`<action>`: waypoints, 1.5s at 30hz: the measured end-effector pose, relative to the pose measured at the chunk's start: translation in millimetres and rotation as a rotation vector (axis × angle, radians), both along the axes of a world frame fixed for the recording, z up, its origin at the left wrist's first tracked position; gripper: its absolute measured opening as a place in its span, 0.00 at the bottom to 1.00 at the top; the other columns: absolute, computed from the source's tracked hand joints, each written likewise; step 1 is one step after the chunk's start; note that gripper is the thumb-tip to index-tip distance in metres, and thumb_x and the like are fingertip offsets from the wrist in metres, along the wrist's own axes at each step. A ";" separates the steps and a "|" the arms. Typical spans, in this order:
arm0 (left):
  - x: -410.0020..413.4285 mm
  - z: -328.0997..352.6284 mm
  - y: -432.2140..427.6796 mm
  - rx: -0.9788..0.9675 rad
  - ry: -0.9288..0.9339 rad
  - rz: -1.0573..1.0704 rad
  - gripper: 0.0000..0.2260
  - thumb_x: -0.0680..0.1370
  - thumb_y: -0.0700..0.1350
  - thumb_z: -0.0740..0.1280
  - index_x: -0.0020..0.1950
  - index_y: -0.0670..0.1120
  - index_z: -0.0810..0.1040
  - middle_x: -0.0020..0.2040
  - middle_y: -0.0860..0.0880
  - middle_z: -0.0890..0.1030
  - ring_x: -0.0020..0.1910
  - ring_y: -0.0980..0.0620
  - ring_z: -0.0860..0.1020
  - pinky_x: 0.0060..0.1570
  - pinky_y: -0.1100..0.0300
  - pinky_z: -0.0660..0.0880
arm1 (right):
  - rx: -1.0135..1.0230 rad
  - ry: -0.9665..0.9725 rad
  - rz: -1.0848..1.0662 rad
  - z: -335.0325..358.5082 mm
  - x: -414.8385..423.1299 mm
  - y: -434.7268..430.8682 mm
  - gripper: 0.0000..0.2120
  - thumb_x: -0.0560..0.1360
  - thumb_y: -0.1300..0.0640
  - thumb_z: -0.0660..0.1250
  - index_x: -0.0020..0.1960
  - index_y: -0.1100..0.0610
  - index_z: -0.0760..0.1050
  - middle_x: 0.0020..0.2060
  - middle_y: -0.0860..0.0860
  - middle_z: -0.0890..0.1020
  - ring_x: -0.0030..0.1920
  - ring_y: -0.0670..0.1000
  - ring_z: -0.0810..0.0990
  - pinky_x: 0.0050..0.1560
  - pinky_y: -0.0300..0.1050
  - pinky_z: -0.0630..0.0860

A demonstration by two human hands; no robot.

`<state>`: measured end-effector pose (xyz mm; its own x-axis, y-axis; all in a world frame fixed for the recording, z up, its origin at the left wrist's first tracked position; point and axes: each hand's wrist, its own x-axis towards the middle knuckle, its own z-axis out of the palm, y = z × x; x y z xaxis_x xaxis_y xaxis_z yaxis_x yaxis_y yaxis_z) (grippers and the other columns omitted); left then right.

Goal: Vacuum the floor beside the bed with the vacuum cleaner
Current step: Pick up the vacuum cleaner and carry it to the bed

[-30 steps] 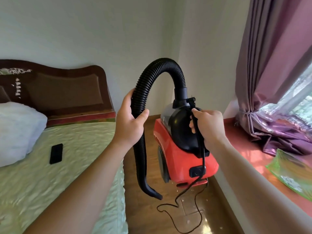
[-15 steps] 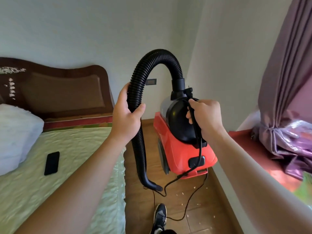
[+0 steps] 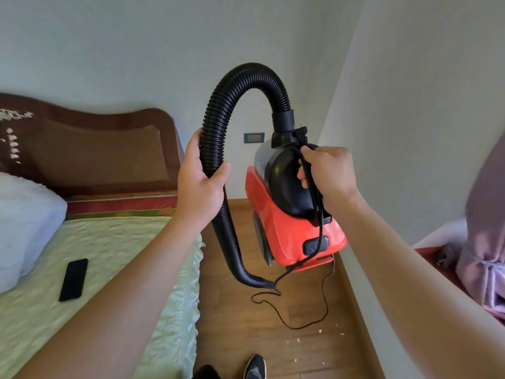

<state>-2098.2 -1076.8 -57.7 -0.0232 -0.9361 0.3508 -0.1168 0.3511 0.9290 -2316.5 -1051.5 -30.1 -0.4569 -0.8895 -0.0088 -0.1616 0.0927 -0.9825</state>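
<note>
A red and black canister vacuum cleaner (image 3: 289, 231) hangs in the air above the wooden floor (image 3: 246, 329) between the bed (image 3: 114, 258) and the right wall. My right hand (image 3: 325, 173) grips its black top handle together with the black power cord (image 3: 317, 214). My left hand (image 3: 199, 184) is closed around the ribbed black hose (image 3: 232, 97), which arches up from the canister and drops to a curved nozzle (image 3: 257, 280) just above the floor. The cord trails in loops on the floor. Small pale crumbs (image 3: 319, 330) lie on the boards.
The bed has a green quilted cover, a brown headboard (image 3: 95, 151), a white pillow (image 3: 24, 217) and a black phone (image 3: 73, 279). A wall socket (image 3: 254, 138) sits behind the hose. A purple curtain (image 3: 486, 242) hangs over a red sill at right. My shoe (image 3: 254, 366) shows at the bottom.
The view has swung left and down, pushing the curtain to the frame edge. Both hands keep the same holds, and the vacuum with its nozzle stays lifted over the floor strip.
</note>
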 end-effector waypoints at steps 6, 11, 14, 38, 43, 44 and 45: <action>-13.6 -10.2 -41.5 0.038 0.037 0.005 0.27 0.76 0.42 0.67 0.75 0.47 0.67 0.52 0.48 0.77 0.45 0.48 0.76 0.50 0.41 0.78 | 0.031 0.022 0.019 -7.2 -14.3 -45.7 0.21 0.76 0.57 0.66 0.24 0.53 0.79 0.24 0.53 0.80 0.23 0.51 0.74 0.27 0.41 0.73; -22.1 -24.6 -86.3 0.070 0.042 0.031 0.28 0.75 0.42 0.67 0.75 0.48 0.67 0.51 0.49 0.78 0.44 0.46 0.77 0.50 0.37 0.78 | 0.079 -0.005 0.022 -23.4 -20.8 -92.3 0.21 0.77 0.57 0.66 0.25 0.55 0.78 0.24 0.53 0.80 0.24 0.52 0.74 0.30 0.45 0.72; -24.9 -34.7 -120.2 0.085 0.055 0.056 0.28 0.75 0.43 0.68 0.75 0.48 0.68 0.52 0.47 0.77 0.45 0.44 0.77 0.52 0.35 0.78 | 0.100 -0.017 0.029 -33.1 -22.1 -127.4 0.18 0.77 0.58 0.66 0.29 0.56 0.78 0.23 0.53 0.79 0.24 0.53 0.73 0.29 0.46 0.72; -40.0 -93.6 -266.4 0.214 0.150 0.382 0.26 0.76 0.42 0.68 0.73 0.54 0.68 0.51 0.45 0.77 0.46 0.37 0.78 0.48 0.33 0.78 | 0.235 0.006 0.302 -89.9 -16.5 -325.9 0.19 0.76 0.56 0.65 0.27 0.52 0.80 0.24 0.53 0.79 0.24 0.53 0.74 0.28 0.45 0.72; -58.5 -109.3 -269.9 0.258 0.208 0.583 0.28 0.73 0.48 0.68 0.73 0.55 0.69 0.51 0.44 0.78 0.46 0.35 0.77 0.49 0.31 0.77 | 0.288 0.026 0.474 -110.8 -23.2 -361.3 0.17 0.74 0.56 0.65 0.27 0.53 0.80 0.24 0.55 0.79 0.23 0.54 0.72 0.29 0.46 0.70; -62.8 -112.7 -270.1 0.271 0.216 0.632 0.28 0.73 0.49 0.68 0.73 0.54 0.68 0.52 0.44 0.78 0.47 0.35 0.78 0.51 0.30 0.76 | 0.296 0.030 0.516 -114.6 -25.2 -368.7 0.17 0.74 0.56 0.65 0.26 0.53 0.79 0.24 0.55 0.79 0.23 0.54 0.72 0.28 0.46 0.70; -68.2 -116.1 -270.2 0.274 0.199 0.676 0.28 0.73 0.49 0.68 0.73 0.54 0.68 0.53 0.45 0.79 0.49 0.36 0.79 0.53 0.31 0.76 | 0.300 0.033 0.555 -118.4 -27.5 -375.7 0.18 0.74 0.56 0.65 0.26 0.54 0.78 0.24 0.55 0.79 0.23 0.53 0.72 0.27 0.45 0.70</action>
